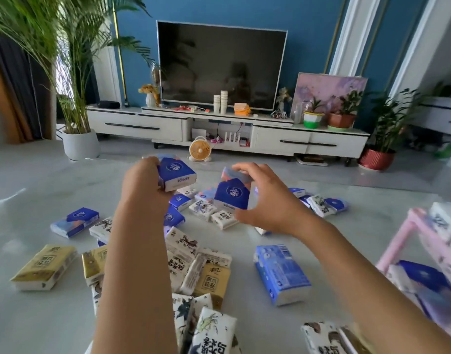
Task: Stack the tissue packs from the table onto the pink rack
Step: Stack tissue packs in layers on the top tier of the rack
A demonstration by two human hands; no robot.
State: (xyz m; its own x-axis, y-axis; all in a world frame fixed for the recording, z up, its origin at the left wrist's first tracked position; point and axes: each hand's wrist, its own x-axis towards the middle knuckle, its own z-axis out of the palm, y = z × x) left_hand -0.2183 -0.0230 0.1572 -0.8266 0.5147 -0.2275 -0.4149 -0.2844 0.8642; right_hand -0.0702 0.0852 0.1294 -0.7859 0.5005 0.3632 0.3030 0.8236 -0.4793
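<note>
head view looks down on a pale grey table [35,323] that fills the lower half, littered with tissue packs: gold packs [44,267] at the left, white ink-painted packs [181,249] in the middle, a pale blue pack [280,272] to the right, smaller blue and white ones further back. beyond it a dark television [219,65] sits on a long white cabinet [132,123], with a tall palm [66,60] at the left. the pink rack [400,238] stands at the right edge, carrying a white pack on its upper shelf and a dark blue one below. the left hand [142,180] is raised above the pile, fingers curled round the end of a dark blue pack [179,172] held clear of the table. the right hand [265,203] pinches a second dark blue pack [232,194] upright, thumb under it and fingers over its top edge; whether its bottom touches the packs beneath cannot be told.
</note>
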